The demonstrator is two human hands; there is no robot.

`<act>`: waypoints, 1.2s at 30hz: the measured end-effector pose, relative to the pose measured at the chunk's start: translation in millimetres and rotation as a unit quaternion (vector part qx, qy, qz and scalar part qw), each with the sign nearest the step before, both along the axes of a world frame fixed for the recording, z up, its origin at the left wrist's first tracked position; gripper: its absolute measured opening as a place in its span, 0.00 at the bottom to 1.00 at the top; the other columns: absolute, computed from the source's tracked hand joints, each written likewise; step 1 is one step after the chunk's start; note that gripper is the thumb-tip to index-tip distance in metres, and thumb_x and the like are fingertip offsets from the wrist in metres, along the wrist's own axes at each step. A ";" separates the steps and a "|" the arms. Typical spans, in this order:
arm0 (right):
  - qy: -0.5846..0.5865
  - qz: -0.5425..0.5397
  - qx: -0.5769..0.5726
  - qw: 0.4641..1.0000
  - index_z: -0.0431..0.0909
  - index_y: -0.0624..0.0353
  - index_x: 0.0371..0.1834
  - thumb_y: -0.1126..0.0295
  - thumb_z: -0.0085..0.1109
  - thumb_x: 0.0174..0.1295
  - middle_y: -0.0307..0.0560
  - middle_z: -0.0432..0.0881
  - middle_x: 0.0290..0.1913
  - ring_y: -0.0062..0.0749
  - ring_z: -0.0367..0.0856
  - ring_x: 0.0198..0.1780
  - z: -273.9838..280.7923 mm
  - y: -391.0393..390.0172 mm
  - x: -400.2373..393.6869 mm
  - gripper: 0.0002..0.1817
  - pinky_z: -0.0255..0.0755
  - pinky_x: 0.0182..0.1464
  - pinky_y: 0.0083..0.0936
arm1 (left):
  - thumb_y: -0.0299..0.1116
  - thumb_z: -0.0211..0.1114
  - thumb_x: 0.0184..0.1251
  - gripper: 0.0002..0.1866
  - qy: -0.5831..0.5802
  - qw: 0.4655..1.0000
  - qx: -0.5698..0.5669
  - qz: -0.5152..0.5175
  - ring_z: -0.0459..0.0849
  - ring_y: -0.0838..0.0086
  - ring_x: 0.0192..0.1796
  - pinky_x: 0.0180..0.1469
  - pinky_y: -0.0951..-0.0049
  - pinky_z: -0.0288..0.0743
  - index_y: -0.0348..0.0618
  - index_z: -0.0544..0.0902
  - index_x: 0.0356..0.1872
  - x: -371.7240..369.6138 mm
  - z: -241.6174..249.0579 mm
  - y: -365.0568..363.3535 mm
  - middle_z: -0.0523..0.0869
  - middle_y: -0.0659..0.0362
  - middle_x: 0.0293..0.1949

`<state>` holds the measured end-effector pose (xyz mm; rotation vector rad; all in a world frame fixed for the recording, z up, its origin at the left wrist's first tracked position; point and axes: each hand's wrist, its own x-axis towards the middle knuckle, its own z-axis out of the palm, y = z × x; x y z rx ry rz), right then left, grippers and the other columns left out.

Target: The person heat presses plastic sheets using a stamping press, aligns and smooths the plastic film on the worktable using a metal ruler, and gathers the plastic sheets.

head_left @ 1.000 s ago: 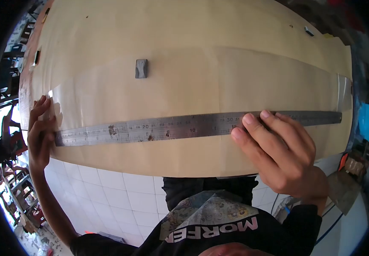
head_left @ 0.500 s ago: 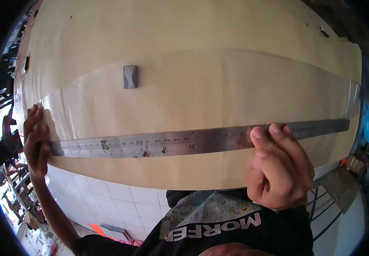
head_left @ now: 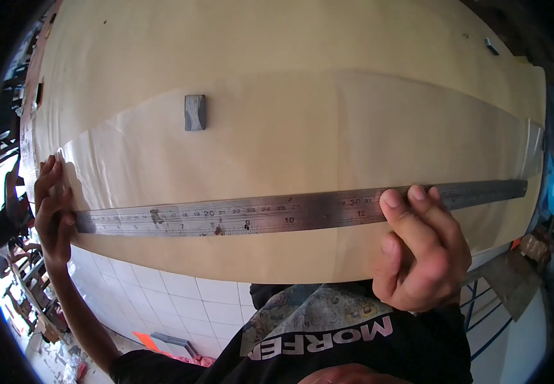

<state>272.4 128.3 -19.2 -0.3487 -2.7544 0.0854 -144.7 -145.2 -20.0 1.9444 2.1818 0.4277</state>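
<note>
A long steel ruler (head_left: 315,211) lies across a translucent sheet (head_left: 270,147) over the cream table surface, its scale numbers facing up. At its left end, beside the table edge, my left hand (head_left: 53,205) is closed with bent fingers, the thumb side against the ruler's end. Towards the right part of the ruler, the index and middle fingertips of my right hand (head_left: 424,249) rest on the metal. The right thumb stands apart, below the index finger, and no object shows between them. Above the ruler sits a small grey block (head_left: 195,112).
A small dark-and-white piece (head_left: 491,47) lies at the far right of the table. A metal plate (head_left: 504,281) and blue rods are below the right edge. White floor tiles (head_left: 181,291) show under the near edge. People appear at the far left.
My right thumb has moved down, away from the index finger, and the hand has shifted slightly right. The view has shifted a little; the left hand and ruler look nearly unchanged.
</note>
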 end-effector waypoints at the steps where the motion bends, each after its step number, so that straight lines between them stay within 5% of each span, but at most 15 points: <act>1: 0.019 -0.004 -0.011 1.000 0.84 0.58 0.45 0.74 0.56 0.59 0.44 0.84 0.43 0.42 0.81 0.47 -1.9 -0.4 0.3 0.12 0.78 0.53 0.36 | 0.43 0.54 0.66 0.15 0.000 1.000 0.000 0.000 0.58 0.47 0.73 0.74 0.42 0.39 0.46 0.80 0.44 -0.4 -0.2 0.0 0.70 0.47 0.66; 7: -0.019 0.002 0.045 0.999 0.82 0.66 0.37 0.75 0.56 0.58 0.49 0.85 0.40 0.43 0.82 0.46 3.4 -2.4 -1.5 0.08 0.78 0.53 0.37 | 0.46 0.54 0.67 0.16 0.005 1.000 -0.002 0.014 0.59 0.47 0.72 0.73 0.42 0.41 0.46 0.80 0.44 -0.7 -1.3 -2.7 0.71 0.47 0.66; 9: -0.051 -0.026 0.053 0.997 0.79 0.46 0.57 0.65 0.61 0.61 0.38 0.84 0.44 0.34 0.82 0.44 7.3 -3.1 -1.9 0.19 0.82 0.48 0.32 | 0.47 0.54 0.67 0.17 0.004 1.000 -0.002 0.005 0.59 0.47 0.72 0.73 0.41 0.41 0.48 0.81 0.45 -3.9 -1.7 -4.5 0.71 0.47 0.65; 13: -0.028 -0.014 0.005 1.000 0.85 0.46 0.48 0.65 0.64 0.57 0.38 0.84 0.43 0.34 0.82 0.43 9.0 -0.5 0.2 0.14 0.80 0.50 0.32 | 0.48 0.54 0.69 0.20 -0.013 1.000 -0.001 -0.004 0.58 0.48 0.73 0.74 0.44 0.41 0.45 0.80 0.51 1.5 0.7 0.4 0.69 0.47 0.67; 16: -0.026 -0.001 0.013 1.000 0.87 0.58 0.42 0.72 0.55 0.58 0.46 0.84 0.44 0.43 0.80 0.47 6.8 -3.5 -1.4 0.12 0.77 0.54 0.38 | 0.48 0.55 0.68 0.20 -0.014 1.000 0.002 -0.005 0.58 0.48 0.73 0.74 0.43 0.41 0.45 0.80 0.50 1.1 0.3 0.5 0.69 0.46 0.66; 19: -0.020 -0.012 0.015 1.000 0.86 0.60 0.41 0.74 0.53 0.58 0.48 0.84 0.45 0.45 0.81 0.47 5.8 -6.1 -2.9 0.13 0.76 0.55 0.38 | 0.45 0.55 0.65 0.17 -0.012 1.000 0.014 0.011 0.60 0.46 0.72 0.73 0.42 0.42 0.47 0.82 0.47 2.5 0.4 2.8 0.72 0.48 0.64; 21: -0.033 -0.027 0.034 0.998 0.85 0.46 0.49 0.68 0.63 0.56 0.40 0.84 0.42 0.34 0.82 0.40 8.6 -4.7 -5.1 0.16 0.80 0.49 0.34 | 0.44 0.55 0.64 0.17 -0.032 0.999 0.016 0.010 0.60 0.45 0.71 0.73 0.42 0.43 0.45 0.82 0.46 1.6 -1.4 1.8 0.73 0.47 0.64; 25: 0.023 -0.017 -0.037 0.999 0.85 0.57 0.46 0.75 0.55 0.57 0.45 0.83 0.45 0.43 0.80 0.46 4.9 -5.4 0.4 0.15 0.76 0.55 0.37 | 0.42 0.55 0.63 0.16 -0.016 1.000 0.012 0.011 0.60 0.45 0.71 0.73 0.42 0.43 0.42 0.81 0.43 7.7 2.6 5.7 0.73 0.46 0.63; 36: 0.004 -0.033 0.002 0.999 0.86 0.54 0.46 0.72 0.59 0.56 0.43 0.83 0.42 0.37 0.81 0.42 11.8 -8.1 -6.3 0.14 0.79 0.50 0.36 | 0.41 0.60 0.58 0.18 -0.074 0.995 0.068 0.010 0.65 0.47 0.70 0.73 0.45 0.42 0.37 0.84 0.42 15.0 4.2 13.3 0.76 0.42 0.59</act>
